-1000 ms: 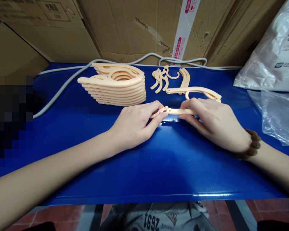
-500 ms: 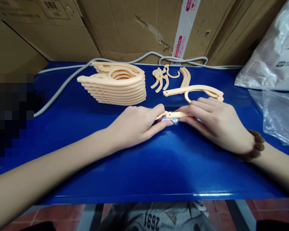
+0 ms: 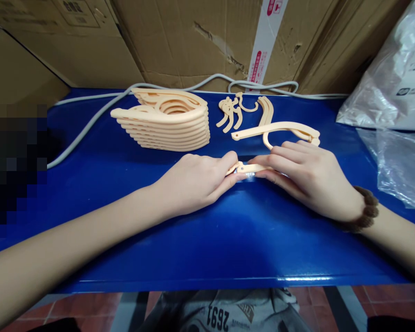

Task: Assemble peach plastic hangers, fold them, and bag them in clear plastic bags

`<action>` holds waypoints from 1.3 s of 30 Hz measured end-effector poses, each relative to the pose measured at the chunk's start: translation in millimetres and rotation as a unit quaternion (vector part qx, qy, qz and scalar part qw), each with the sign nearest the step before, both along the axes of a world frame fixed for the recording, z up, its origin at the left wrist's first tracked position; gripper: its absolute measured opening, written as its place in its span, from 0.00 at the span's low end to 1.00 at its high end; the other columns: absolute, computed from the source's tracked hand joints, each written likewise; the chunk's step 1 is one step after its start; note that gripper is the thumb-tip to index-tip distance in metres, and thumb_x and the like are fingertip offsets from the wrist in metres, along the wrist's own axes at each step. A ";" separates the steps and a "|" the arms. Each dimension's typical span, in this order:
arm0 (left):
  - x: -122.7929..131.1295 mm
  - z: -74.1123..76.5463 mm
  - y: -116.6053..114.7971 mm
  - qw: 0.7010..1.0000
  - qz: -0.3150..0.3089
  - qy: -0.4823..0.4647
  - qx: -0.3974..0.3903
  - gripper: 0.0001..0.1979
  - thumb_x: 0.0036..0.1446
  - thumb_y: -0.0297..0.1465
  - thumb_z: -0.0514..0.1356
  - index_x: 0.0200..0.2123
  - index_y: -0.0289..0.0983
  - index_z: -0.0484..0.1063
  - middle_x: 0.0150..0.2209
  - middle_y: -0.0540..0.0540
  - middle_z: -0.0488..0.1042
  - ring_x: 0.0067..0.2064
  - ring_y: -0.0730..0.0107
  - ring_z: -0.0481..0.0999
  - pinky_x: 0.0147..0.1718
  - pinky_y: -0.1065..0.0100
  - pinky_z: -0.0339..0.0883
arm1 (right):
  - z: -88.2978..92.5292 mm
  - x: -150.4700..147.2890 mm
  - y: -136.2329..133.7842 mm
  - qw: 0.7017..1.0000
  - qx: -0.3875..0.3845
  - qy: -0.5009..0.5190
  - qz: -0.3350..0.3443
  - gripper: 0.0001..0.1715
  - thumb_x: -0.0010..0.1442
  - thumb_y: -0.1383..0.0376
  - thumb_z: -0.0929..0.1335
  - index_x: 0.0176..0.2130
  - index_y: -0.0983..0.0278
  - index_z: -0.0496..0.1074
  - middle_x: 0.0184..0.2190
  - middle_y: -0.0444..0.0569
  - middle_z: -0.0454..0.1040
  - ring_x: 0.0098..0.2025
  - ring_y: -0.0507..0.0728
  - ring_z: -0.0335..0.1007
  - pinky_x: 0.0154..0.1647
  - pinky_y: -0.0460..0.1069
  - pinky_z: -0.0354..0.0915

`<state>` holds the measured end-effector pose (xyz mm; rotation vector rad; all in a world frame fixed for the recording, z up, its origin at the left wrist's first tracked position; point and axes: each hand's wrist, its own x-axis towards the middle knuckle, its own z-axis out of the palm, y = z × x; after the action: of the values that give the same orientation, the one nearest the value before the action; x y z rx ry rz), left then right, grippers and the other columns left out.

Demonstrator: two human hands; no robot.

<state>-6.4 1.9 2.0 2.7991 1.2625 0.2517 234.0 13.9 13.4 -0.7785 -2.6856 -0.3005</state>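
Observation:
Between my hands is a cream plastic folding hanger arm [image 3: 254, 168] with a hole near its left end. My right hand [image 3: 306, 177] is closed on this arm, thumb below and fingers above. My left hand [image 3: 200, 182] pinches a small cream piece [image 3: 231, 169] against the arm's holed end; most of that piece is hidden by the fingers. Just beyond my right fingers lies a longer curved cream arm [image 3: 276, 129] with a loop below it. Whether it joins the held arm, I cannot tell.
A neat stack of cream folded hangers [image 3: 162, 122] stands at the back left of the blue table [image 3: 207, 244]. Loose hooks [image 3: 230, 113] and curved arms [image 3: 267, 110] lie at the back. A white cable [image 3: 90, 133], cardboard boxes [image 3: 180, 41] and a plastic bag [image 3: 387, 87] border the table.
My right hand has shifted slightly left with the held arm, and the longer curved arm has slid a little left too. My left hand keeps its pinch, almost in place.

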 end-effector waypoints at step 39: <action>-2.5 -1.9 -3.1 0.929 -0.065 0.054 0.360 0.15 0.72 0.35 0.52 0.35 0.34 0.70 0.25 0.47 0.72 0.25 0.64 0.75 0.20 0.64 0.54 | 3.2 3.3 0.5 0.989 -0.135 0.052 0.013 0.20 0.75 0.60 0.62 0.54 0.66 0.78 0.43 0.50 0.81 0.42 0.57 0.79 0.39 0.49 0.66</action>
<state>-8.9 -1.2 0.1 3.5317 1.1696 0.6890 237.3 14.5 16.6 -0.8099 -2.6660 0.1109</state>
